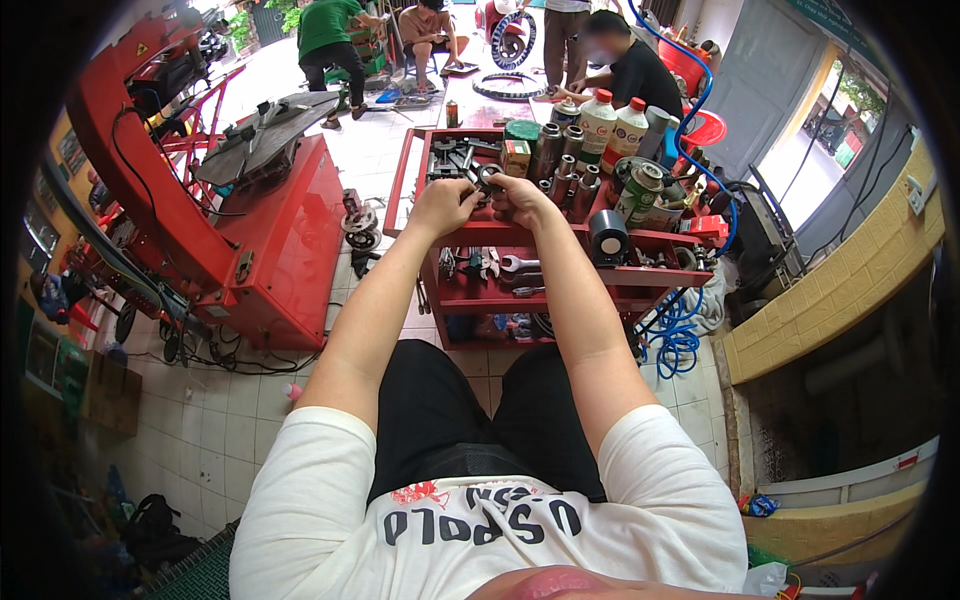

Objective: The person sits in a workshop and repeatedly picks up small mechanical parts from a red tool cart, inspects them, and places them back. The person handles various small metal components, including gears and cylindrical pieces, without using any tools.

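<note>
Right hand (526, 204), fingers curled round dark metal part (487, 174), left hand (441, 208), fingers bent beside it, hold unclear

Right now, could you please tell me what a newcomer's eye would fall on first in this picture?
Probably the big red machine filling the left side. Next comes the red tool cart straight ahead, with red-capped bottles towards its far side and the left hand and right hand close together over its near side. At right, a bright blue hose snakes down past the cart.
</note>
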`<state>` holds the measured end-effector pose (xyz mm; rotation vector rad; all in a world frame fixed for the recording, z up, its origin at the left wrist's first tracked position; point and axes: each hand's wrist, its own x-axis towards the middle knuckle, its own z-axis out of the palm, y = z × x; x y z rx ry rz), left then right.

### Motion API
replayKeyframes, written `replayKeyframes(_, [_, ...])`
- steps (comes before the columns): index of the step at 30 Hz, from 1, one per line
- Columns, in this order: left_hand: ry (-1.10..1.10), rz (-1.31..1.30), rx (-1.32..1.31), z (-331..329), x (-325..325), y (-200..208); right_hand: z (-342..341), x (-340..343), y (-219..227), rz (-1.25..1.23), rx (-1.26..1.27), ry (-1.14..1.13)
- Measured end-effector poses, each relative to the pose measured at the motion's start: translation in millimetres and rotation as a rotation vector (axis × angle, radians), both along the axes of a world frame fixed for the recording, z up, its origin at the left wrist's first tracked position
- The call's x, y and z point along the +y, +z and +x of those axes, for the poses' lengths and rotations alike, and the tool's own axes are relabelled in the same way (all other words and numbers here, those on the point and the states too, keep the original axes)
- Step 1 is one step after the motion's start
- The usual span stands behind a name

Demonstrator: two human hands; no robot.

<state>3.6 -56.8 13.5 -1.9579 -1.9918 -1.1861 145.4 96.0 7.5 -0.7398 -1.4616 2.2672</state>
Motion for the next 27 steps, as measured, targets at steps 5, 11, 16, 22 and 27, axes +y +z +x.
replayKeyframes(5, [-0.004,0.009,-0.037,2.2,0.3,0.2,0.5,3.7,-2.5,-0.008,0.014,0.018])
replayKeyframes(11, [-0.006,0.022,-0.008,-0.4,3.7,-4.3,1.5,4.2,-2.2,-0.002,0.021,0.024])
replayKeyframes(16, [-0.013,0.045,0.011,-3.7,5.0,-9.7,1.0,-2.0,1.4,0.02,0.002,0.026])
replayKeyframes(22, [-0.019,0.0,-0.062,0.5,4.0,-5.2,0.5,1.9,-1.6,0.014,-0.006,0.012])
replayKeyframes(27, [0.01,-0.07,-0.04,3.3,4.5,-0.6,0.9,4.4,-3.1,-0.001,0.007,0.014])
